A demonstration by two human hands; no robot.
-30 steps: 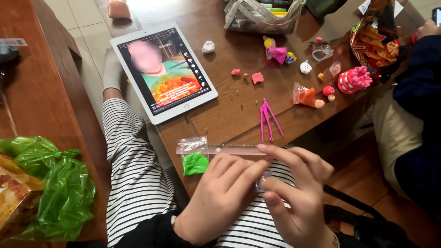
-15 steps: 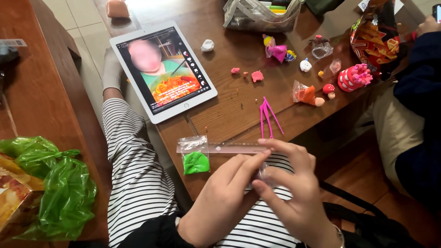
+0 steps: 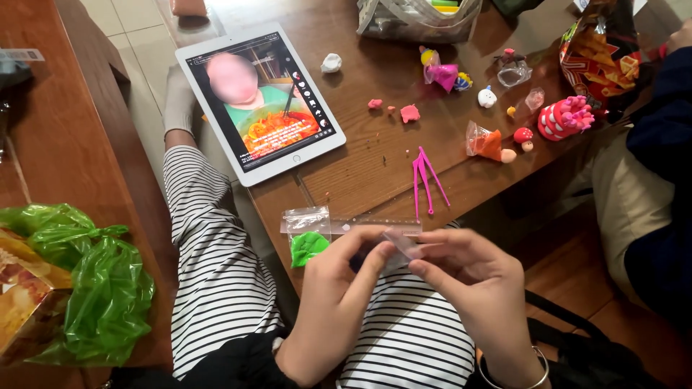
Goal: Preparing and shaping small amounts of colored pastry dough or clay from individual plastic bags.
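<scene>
Both hands lifted a bit off the table edge; left hand (image 3: 339, 302) and right hand (image 3: 479, 288) now pinch a small clear plastic bag (image 3: 401, 243) between fingertips, just above the striped lap, near the green clay (image 3: 308, 247).

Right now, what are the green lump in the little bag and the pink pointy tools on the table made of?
The green lump looks like soft modelling clay: matte, squashed, uneven, inside a clear shiny plastic bag. The pink pointy tools seem hard plastic: thin, straight, smooth, evenly coloured. The brown table looks like varnished wood, with visible grain.
</scene>
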